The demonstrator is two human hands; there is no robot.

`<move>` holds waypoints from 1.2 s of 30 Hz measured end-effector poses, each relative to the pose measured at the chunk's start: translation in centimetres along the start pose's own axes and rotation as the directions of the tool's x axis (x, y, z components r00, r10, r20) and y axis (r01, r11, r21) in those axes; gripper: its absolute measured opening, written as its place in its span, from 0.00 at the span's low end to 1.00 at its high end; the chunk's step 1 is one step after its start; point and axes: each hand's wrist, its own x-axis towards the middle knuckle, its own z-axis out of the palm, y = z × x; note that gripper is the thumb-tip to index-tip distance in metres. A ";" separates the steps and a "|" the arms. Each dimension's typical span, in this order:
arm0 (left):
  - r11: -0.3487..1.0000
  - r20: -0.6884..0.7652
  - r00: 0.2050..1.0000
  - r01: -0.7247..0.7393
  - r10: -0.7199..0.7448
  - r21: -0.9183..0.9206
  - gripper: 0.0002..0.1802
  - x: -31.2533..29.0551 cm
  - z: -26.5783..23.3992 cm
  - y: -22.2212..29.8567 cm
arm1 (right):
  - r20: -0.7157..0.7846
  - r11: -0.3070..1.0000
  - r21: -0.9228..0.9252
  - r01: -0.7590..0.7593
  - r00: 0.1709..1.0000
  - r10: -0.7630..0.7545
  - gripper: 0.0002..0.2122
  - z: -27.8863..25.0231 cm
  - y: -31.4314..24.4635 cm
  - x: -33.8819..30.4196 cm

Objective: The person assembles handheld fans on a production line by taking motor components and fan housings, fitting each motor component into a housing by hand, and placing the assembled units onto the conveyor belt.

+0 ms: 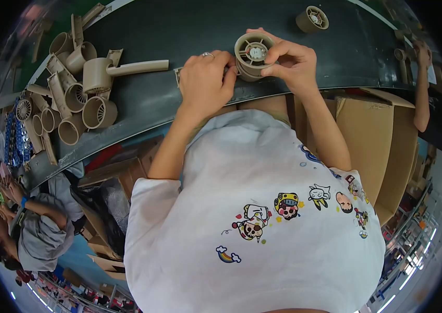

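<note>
My right hand [289,60] grips a beige round fan housing [253,52] with spokes and a white hub, holding it just above the dark green belt [189,26]. Fingers of my left hand [205,78], which wears a ring, press against the housing's left side. A small beige piece [177,76] peeks out from under my left hand at the belt's near edge. My white printed shirt [252,219] fills the lower middle of the view.
A pile of beige barrel-and-handle housings [77,83] lies on the belt's left end. Another round beige part [312,19] sits farther along the belt. Cardboard boxes [372,130] stand below right. A co-worker in grey [41,232] is at lower left; another person's arm [422,88] at right.
</note>
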 end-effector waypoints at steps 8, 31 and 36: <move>0.997 0.004 0.997 -0.078 0.078 0.010 0.04 0.0 0.3 -0.3 | 0.038 0.982 0.185 -0.028 0.999 0.021 0.10 -1.5 1.0 -1.0; 0.993 0.080 0.992 -0.106 0.101 0.059 0.03 0.0 -1.3 -1.6 | 0.245 0.951 -0.291 0.105 0.969 -0.032 0.11 -2.9 0.0 -0.1; 0.991 0.033 0.994 -0.103 0.100 0.087 0.03 -0.3 -1.6 -2.1 | 0.261 0.968 -0.245 0.059 0.965 0.008 0.10 -2.1 -0.3 -0.2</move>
